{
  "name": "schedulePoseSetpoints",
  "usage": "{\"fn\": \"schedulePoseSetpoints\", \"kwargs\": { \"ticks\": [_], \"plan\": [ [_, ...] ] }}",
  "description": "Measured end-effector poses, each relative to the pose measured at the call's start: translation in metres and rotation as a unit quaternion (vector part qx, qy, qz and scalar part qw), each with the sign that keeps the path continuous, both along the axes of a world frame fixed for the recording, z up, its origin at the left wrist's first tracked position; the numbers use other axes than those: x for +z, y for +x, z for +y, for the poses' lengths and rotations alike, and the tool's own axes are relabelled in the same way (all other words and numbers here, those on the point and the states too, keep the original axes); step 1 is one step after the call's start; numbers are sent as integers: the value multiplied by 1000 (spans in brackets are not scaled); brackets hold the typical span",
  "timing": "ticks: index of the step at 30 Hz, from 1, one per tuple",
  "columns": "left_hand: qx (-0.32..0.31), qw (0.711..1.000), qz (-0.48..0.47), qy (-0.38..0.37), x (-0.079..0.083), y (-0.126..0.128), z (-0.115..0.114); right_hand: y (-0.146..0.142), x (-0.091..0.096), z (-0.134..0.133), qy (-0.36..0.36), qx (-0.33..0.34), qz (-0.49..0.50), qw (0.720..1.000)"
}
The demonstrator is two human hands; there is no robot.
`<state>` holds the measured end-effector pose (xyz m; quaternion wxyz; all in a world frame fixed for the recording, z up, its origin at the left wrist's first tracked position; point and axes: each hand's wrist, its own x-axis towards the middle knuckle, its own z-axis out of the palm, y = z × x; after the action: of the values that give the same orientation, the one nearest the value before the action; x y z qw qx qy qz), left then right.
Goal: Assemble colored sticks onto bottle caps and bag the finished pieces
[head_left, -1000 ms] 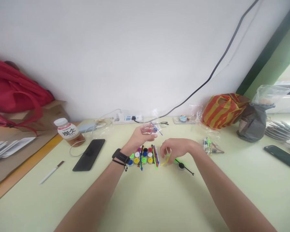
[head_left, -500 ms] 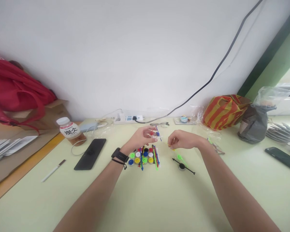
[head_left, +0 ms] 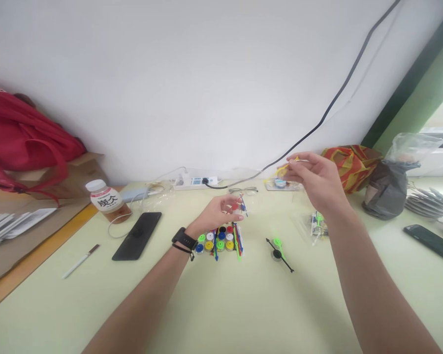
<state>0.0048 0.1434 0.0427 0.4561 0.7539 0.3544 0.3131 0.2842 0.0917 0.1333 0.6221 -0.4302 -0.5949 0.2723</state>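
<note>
My left hand (head_left: 221, 212), with a black watch on its wrist, hovers over a cluster of small coloured discs and thin coloured sticks (head_left: 218, 241) on the pale green table (head_left: 221, 305). Its fingers pinch small red and blue pieces (head_left: 239, 205). My right hand (head_left: 315, 179) is raised above the table at the right, fingers pinched on a thin yellow stick (head_left: 284, 169). A black stick with a disc and a green piece (head_left: 278, 250) lie on the table between my arms.
A black phone (head_left: 136, 235), a drink bottle (head_left: 105, 200) and a white pen (head_left: 79, 261) lie at the left. A power strip (head_left: 195, 182) and glasses (head_left: 243, 190) sit by the wall. A striped bag (head_left: 349, 164), a grey bag (head_left: 387, 189) and another phone (head_left: 431, 242) are at the right.
My right hand rose from the table near the coloured pieces, carrying the yellow stick up and to the right. My left hand stayed above the cluster.
</note>
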Motion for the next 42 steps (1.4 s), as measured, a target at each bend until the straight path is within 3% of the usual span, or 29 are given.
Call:
{"fn": "schedulePoseSetpoints", "kwargs": {
  "ticks": [5,14,18,25,31,33,38,42],
  "plan": [
    [4,999,24,48,1,4,-3,-32,7,-8,97,-60,-23,993],
    [0,997,12,75,4,9,-7,-56,-6,-12,122,-138,-189,965],
    [9,996,13,87,6,11,-8,-59,-5,-14,95,-105,-238,961],
    [1,995,5,104,6,13,-11,-60,-2,-13,-28,-7,-229,973],
    [-2,995,5,98,6,15,-13,-56,3,-18,-120,91,-262,953],
    [-3,995,5,102,8,15,-14,-55,6,-22,-101,92,-295,946],
    [-2,995,-11,101,13,15,-14,-53,15,-30,-30,21,-351,936],
    [-22,997,-40,58,11,16,-14,-48,14,-29,-20,44,-378,925]
  ]
}}
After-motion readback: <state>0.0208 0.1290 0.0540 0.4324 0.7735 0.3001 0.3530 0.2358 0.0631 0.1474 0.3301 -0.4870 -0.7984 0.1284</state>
